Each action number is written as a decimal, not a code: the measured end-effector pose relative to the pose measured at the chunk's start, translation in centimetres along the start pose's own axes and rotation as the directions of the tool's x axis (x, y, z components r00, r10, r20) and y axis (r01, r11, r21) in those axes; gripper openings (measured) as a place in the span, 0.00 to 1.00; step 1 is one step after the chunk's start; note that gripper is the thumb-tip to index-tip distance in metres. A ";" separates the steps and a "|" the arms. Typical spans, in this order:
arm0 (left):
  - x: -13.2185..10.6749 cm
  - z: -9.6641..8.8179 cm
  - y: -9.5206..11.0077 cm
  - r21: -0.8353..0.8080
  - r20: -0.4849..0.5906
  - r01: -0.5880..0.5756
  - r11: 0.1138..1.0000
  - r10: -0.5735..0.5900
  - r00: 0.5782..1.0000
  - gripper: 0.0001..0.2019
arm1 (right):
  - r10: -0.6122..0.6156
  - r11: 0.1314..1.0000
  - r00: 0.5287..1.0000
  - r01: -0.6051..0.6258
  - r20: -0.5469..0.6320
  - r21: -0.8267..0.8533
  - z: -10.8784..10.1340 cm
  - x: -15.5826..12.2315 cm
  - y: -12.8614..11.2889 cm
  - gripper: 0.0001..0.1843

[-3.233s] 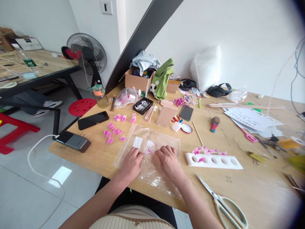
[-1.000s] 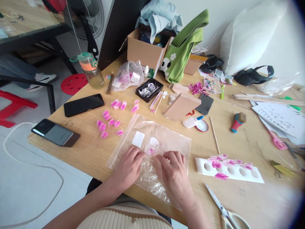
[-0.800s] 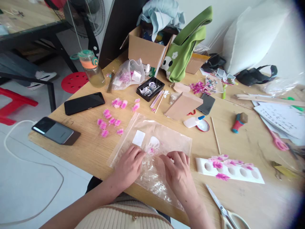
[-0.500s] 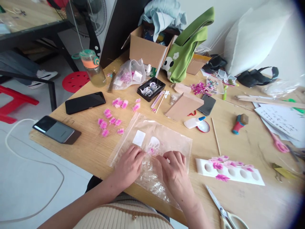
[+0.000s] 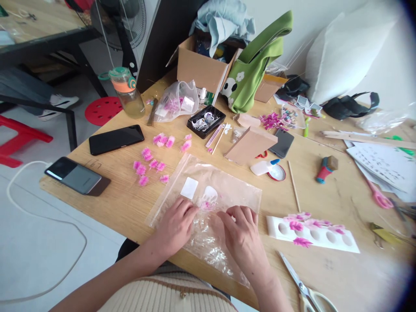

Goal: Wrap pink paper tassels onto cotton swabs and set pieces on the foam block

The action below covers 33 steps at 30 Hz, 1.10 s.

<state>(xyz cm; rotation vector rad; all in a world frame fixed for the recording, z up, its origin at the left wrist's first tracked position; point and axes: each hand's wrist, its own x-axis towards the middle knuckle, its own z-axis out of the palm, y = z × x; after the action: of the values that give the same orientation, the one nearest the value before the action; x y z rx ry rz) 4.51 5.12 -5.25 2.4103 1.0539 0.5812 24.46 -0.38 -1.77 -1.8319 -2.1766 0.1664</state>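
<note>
A clear zip bag (image 5: 234, 182) lies flat on the wooden table, with a white label (image 5: 189, 188) near its upper left. My left hand (image 5: 177, 223) rests over the bag's left part, fingers curled and fingertips closed together. Opposite it, over the right part, my right hand (image 5: 242, 229) is bent with thumb and forefinger close together. Whatever either pinch holds is too small or hidden. Between and just beyond the fingertips lies a small white piece (image 5: 210, 195) with pink bits (image 5: 207, 205). Fluffy pink pieces (image 5: 153, 164) are scattered left of the bag.
Scissors (image 5: 302, 286) lie at the front right, below a white strip with round holes (image 5: 344, 245) bearing pink petals. Two phones (image 5: 116, 140) lie on the left near a bottle (image 5: 128, 95). A glue bottle (image 5: 261, 167), black tray (image 5: 206, 121) and cardboard box (image 5: 201, 65) stand farther back.
My right hand has shifted slightly to the right, away from the left hand. My left hand stays nearly in place.
</note>
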 end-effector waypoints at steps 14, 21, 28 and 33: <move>0.0 0.0 0.0 0.002 -0.005 -0.012 1.000 0.012 1.000 0.17 | -0.017 1.000 1.000 0.017 -0.017 -0.014 0.0 0.3 0.0 0.15; 0.0 0.2 -0.1 0.003 -0.030 -0.023 1.000 0.023 0.999 0.16 | -0.015 1.000 0.999 0.014 -0.050 -0.021 -0.3 0.8 -0.1 0.14; 0.0 0.3 -0.3 0.011 -0.029 -0.020 1.000 0.020 0.999 0.16 | -0.022 0.999 0.999 0.021 -0.025 -0.047 0.1 0.7 -0.2 0.15; 0.1 0.2 -0.1 0.010 -0.035 -0.029 1.000 0.030 0.999 0.16 | -0.011 1.000 0.999 0.010 -0.030 -0.026 -0.2 0.2 0.0 0.15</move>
<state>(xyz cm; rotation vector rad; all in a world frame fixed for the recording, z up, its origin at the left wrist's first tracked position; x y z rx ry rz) 4.56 5.20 -5.43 2.4358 1.0391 0.6327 24.49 -0.15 -1.56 -1.8243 -2.1780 0.1084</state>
